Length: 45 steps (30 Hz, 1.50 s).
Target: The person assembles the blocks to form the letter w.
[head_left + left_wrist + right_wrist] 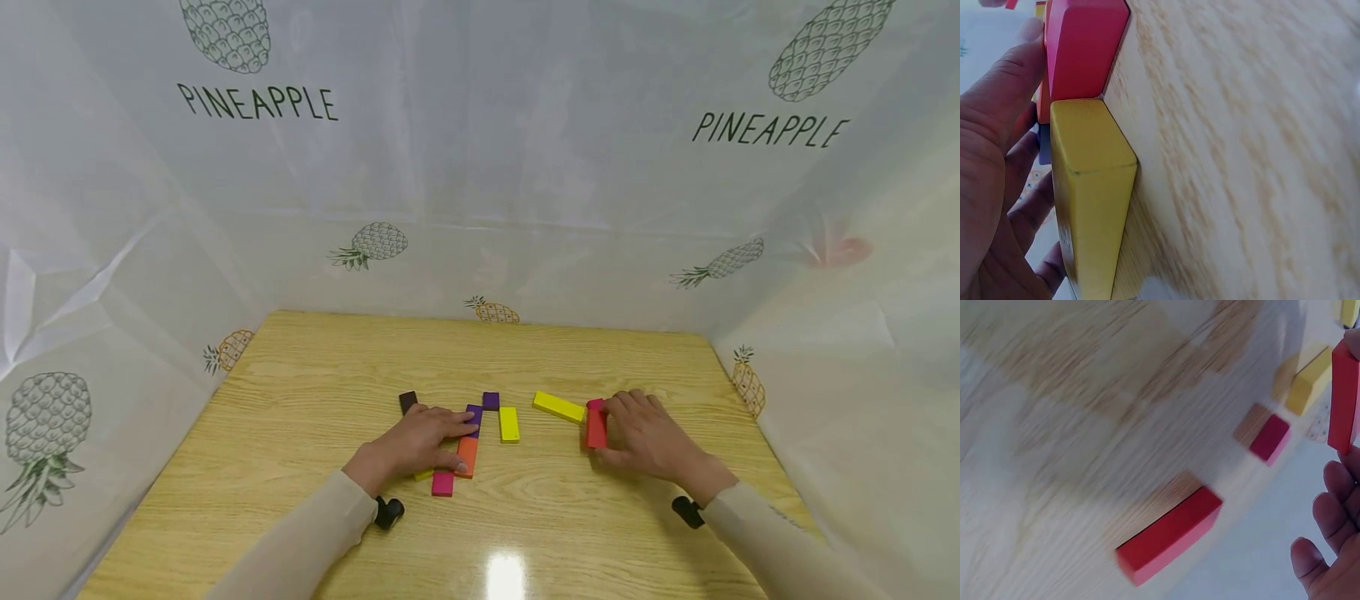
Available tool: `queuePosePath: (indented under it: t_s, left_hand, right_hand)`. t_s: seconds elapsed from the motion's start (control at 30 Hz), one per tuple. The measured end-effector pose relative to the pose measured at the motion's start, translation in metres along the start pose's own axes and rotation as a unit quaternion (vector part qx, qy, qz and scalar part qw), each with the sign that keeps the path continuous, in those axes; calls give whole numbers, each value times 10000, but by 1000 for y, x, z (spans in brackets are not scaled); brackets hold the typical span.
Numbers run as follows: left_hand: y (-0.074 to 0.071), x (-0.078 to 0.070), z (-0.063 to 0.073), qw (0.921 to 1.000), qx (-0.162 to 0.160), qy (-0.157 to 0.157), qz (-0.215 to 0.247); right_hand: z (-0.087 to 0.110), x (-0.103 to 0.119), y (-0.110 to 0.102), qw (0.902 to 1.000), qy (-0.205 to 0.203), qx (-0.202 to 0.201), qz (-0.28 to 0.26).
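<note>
My right hand (648, 437) pinches a red block (596, 427) between thumb and fingertips, and it is lifted off the wood in the right wrist view. A pink block (1270, 439) and another red block (1169, 537) lie on the table near that hand. My left hand (420, 442) rests over a group of blocks, its fingers extended onto a purple block (474, 414) and its thumb at an orange block (467, 457). Beside it are a pink block (1085, 50) and a yellow block (1094, 156), partly covered by the hand in the head view. A black block (408, 402) shows past its knuckles.
Between the hands lie a small dark purple block (491, 401), an upright-looking yellow block (509, 425) and a longer slanted yellow block (558, 407). The wooden table (600, 533) is enclosed by a white pineapple-print sheet (510, 167) at the back and sides.
</note>
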<state>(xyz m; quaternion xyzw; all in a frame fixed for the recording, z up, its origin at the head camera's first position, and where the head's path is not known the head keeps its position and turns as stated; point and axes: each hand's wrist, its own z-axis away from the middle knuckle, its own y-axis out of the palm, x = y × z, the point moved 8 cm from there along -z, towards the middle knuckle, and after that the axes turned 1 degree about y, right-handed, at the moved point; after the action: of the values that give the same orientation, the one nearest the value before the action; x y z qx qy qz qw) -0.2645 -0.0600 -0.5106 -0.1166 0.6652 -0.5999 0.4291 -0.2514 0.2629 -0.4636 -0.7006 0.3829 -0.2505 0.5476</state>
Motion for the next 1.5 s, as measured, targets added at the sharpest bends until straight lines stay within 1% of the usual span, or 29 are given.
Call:
queuePosePath:
  t_s: [0.23, 0.3, 0.37, 0.57, 0.8, 1.03, 1.23, 1.37, 1.5]
  left_hand:
    - [-1, 0, 0, 10000, -41, 19, -11]
    - [-1, 1, 0, 10000, -38, 7, -11]
    - [0, 1, 0, 10000, -39, -8, -16]
    - [0, 2, 0, 10000, -52, -28, -48]
    - [1, 3, 0, 10000, -57, -5, -51]
    - [1, 1, -1, 10000, -54, 38, -67]
    - [1, 2, -1, 9999, -37, -10, -123]
    - [1, 2, -1, 9999, -40, -46, -149]
    - [0, 1, -1, 9999, -55, -38, -134]
  right_hand:
    - [-12, 22, -1, 9994, -238, -258, -3]
    - [-15, 28, 1, 9992, -310, -267, 24]
    - [-17, 34, 5, 9993, -316, -197, 20]
    - [-25, 53, 16, 9994, -285, 185, -100]
    - [-32, 82, 23, 9978, -626, 215, -97]
    - [-35, 104, 26, 9962, -733, 395, -255]
    - [-36, 116, 30, 9947, -859, 483, -309]
    - [-37, 119, 33, 9944, -872, 551, -218]
    - [-39, 121, 34, 9943, -924, 513, -135]
